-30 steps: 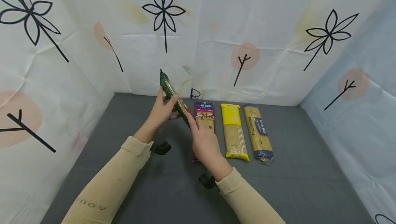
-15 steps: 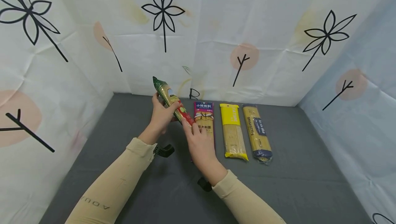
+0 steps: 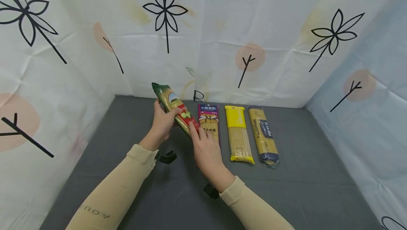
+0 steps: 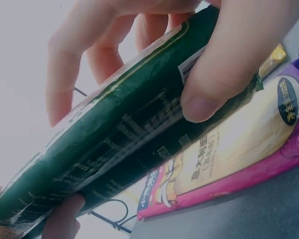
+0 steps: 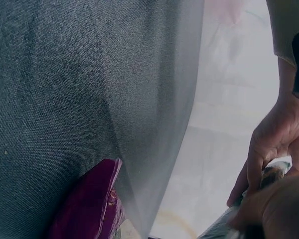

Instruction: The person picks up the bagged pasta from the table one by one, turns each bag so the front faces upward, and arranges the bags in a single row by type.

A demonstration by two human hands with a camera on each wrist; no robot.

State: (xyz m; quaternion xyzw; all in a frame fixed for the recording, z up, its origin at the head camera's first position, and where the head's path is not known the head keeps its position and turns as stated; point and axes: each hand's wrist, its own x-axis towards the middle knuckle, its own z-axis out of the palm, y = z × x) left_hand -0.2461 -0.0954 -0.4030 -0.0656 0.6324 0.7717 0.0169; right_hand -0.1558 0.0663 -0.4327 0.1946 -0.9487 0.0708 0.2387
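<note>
A green, gold and red pack of pasta (image 3: 183,111) is held tilted above the table, its printed front towards the head view. My left hand (image 3: 162,120) grips its left side, thumb over the front. At the lower end my right hand (image 3: 208,152) holds it, fingertips on the front. In the left wrist view, a thumb presses the pack's dark green back (image 4: 114,124), fingers on the far side. Below and right of the held pack lies a purple pack of pasta (image 3: 209,118), partly covered by my right hand.
A yellow pack of pasta (image 3: 239,134) and a blue-labelled spaghetti pack (image 3: 264,134) lie beside the purple one on the dark grey table (image 3: 305,187). A white patterned cloth (image 3: 216,18) surrounds the back and sides.
The green pack has been turned, so its printed front now shows where mostly its green side showed. Its upper end has moved down and left. Both hands keep hold of it.
</note>
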